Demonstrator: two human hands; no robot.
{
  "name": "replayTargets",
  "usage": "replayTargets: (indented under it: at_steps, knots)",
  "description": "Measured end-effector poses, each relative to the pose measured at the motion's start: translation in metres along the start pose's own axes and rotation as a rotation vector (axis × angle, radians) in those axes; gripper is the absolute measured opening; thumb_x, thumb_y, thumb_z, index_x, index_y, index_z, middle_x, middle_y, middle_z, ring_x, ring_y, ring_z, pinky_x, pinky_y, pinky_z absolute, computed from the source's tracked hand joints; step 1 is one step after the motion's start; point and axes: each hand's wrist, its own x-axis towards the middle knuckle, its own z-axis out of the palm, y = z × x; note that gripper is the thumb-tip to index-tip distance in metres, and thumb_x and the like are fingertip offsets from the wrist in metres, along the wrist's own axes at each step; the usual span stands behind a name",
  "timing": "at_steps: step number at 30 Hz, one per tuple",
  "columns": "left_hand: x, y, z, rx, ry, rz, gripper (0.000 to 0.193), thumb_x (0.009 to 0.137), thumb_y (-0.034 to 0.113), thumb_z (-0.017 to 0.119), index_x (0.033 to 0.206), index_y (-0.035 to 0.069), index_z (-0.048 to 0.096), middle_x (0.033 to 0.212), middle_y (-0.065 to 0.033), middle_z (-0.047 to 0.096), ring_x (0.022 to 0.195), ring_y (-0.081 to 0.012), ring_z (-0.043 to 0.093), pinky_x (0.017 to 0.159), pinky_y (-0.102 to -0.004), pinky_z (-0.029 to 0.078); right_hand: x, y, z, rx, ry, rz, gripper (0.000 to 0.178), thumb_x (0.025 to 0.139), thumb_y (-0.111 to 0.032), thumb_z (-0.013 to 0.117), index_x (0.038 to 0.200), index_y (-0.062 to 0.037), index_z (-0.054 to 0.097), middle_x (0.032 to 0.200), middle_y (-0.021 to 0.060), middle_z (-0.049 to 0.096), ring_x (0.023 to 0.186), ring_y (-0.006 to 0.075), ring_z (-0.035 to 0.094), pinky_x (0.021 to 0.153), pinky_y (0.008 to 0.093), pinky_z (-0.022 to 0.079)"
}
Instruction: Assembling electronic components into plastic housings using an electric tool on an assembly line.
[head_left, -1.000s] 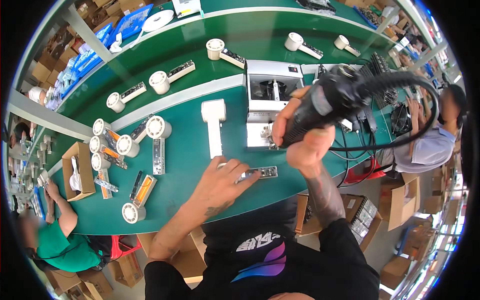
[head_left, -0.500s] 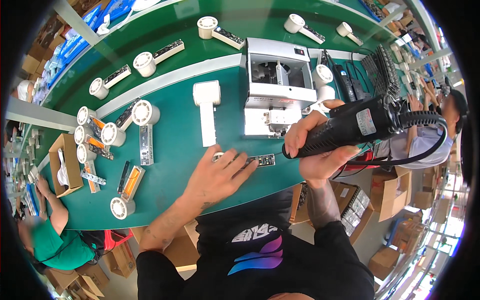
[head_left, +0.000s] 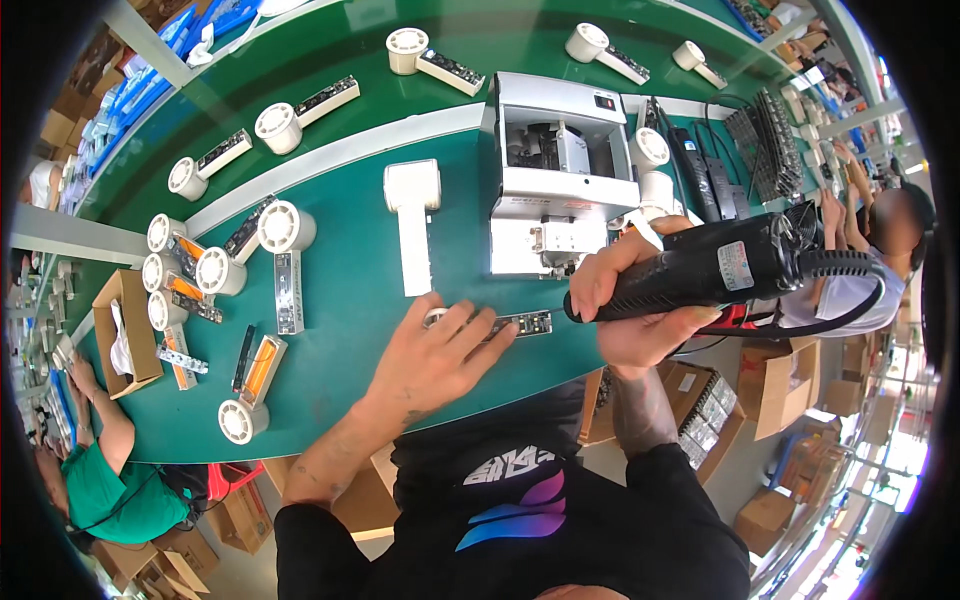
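My right hand grips a thick black electric screwdriver, its cable curling away at the right. The narrow end of the tool points left, close to the end of a circuit board. My left hand lies over that board and its white housing, fingers bent and holding it on the bench; most of the piece is hidden beneath them. Just beyond my left fingers lies a white fan-like unit with a round head and straight handle. Behind the tool's tip stands a silver screw feeder.
Several white round-headed units with exposed boards lie on the green bench at left, such as one unit. More sit on the raised far strip. A cardboard box stands at left. Black board racks are at far right. Co-workers sit on both sides.
The view has shifted slightly, so the units at left sit a little farther left. Both hands keep nearly the same place and grip; the screwdriver's rear end has dropped a little.
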Motion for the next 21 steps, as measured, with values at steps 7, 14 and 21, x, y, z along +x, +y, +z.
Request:
replayTargets:
  at_steps: [7, 14, 21]
  knots:
    - [0.000, 0.003, 0.008, 0.054, 0.082, 0.033, 0.033, 0.079, 0.016, 0.063, 0.110, 0.010, 0.069, 0.102, -0.0048, 0.061, 0.093, -0.0184, 0.057, 0.081, -0.0392, 0.046, -0.009, 0.000, 0.007, -0.063, -0.041, -0.093, 0.092, 0.068, -0.093, 0.042, 0.103, -0.0081, 0.037, 0.064, 0.0039, 0.046, 0.046, 0.0154, 0.046, 0.043, 0.0279, 0.040]
    - [-0.004, 0.005, 0.008, 0.111, 0.057, 0.018, 0.040, 0.077, 0.017, 0.063, 0.117, 0.016, 0.069, 0.108, -0.0018, 0.062, 0.097, -0.0178, 0.057, 0.086, -0.0400, 0.046, -0.007, 0.007, -0.002, -0.023, -0.206, -0.132, 0.089, 0.072, -0.088, 0.048, 0.116, -0.0121, 0.035, 0.065, 0.0058, 0.047, 0.047, 0.0157, 0.047, 0.042, 0.0290, 0.041]
    - [-0.001, -0.001, 0.009, 0.045, 0.068, 0.050, 0.034, 0.079, 0.013, 0.065, 0.112, 0.010, 0.069, 0.104, -0.0059, 0.061, 0.092, -0.0189, 0.057, 0.081, -0.0400, 0.046, -0.004, -0.010, -0.006, 0.276, -0.160, -0.172, 0.080, 0.079, -0.085, 0.046, 0.112, -0.0127, 0.040, 0.064, 0.0055, 0.049, 0.045, 0.0173, 0.051, 0.040, 0.0305, 0.042]
